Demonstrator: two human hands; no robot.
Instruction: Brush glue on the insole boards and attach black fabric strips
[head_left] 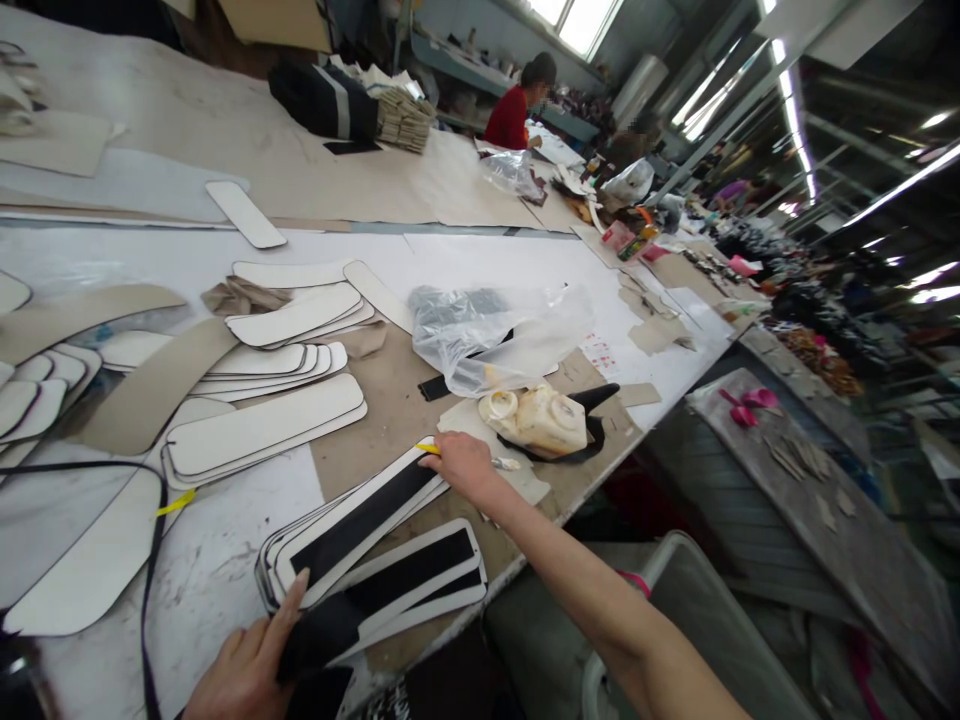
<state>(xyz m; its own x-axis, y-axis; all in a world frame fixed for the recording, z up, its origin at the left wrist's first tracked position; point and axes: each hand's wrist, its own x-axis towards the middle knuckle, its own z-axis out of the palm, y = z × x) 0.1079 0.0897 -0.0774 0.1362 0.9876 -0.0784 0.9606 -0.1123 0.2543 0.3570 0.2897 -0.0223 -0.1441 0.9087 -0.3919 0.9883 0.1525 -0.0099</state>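
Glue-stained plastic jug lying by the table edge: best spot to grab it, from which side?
Take the jug across its body from above. It lies on its side, broad flank up, caps toward the left. The right hand, holding a yellow-handled tool, is beside it; a plastic bag crowds the far side.

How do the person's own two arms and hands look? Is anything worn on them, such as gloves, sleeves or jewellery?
Both are bare. The right hand has no glove, and its forearm shows no sleeve up to the lower edge of the picture. No watch or bracelet is visible at its wrist. The left hand also has no glove and no visible ring; its fingernails look unpainted. Only the hand and wrist show, so a sleeve on that arm cannot be judged.
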